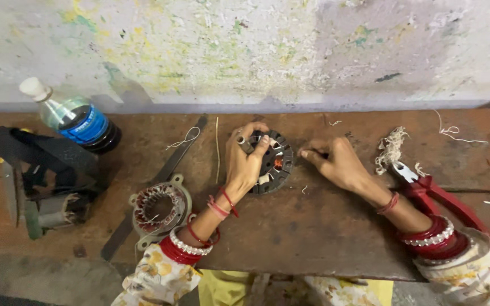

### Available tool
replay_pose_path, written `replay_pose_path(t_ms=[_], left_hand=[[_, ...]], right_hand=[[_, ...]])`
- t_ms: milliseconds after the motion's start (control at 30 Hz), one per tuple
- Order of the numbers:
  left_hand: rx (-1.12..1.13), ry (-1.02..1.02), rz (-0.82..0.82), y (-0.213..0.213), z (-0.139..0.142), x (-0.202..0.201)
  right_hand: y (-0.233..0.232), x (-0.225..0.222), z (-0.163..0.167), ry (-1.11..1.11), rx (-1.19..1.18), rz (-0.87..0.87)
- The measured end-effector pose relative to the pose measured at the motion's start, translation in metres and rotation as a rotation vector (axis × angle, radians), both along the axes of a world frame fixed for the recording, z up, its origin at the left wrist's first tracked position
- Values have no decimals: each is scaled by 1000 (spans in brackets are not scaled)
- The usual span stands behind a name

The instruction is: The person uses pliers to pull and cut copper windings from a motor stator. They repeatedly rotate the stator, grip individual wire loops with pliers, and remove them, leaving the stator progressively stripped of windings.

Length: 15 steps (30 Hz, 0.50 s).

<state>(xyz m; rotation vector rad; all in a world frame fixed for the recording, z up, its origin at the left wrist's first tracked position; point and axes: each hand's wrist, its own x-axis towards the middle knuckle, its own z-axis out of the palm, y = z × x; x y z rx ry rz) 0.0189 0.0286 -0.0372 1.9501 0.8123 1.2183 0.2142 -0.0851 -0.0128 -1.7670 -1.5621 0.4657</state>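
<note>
Copper windings showing in the motor core, centre frame; I'm seeing the left hand gripping it w/ a small metal piece, right hand pinching something thin at its edge. Risk: wire snapping if tugged. Bottle upper left, blue label band, white cap.

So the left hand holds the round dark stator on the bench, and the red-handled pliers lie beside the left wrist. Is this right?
Not quite. In the head view the left hand does hold the stator, but the red-handled pliers lie beside the right wrist, not the left.
</note>
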Motion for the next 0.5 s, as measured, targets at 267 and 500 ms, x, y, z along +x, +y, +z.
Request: replay_pose_path(t_ms=[267, 500], left_hand=[[-7, 6, -10, -4, 3, -1], [49, 31, 44, -10, 3, 2]], right_hand=[[-6, -2, -9, 84, -30, -52], [-2, 16, -39, 301, 13, -131]])
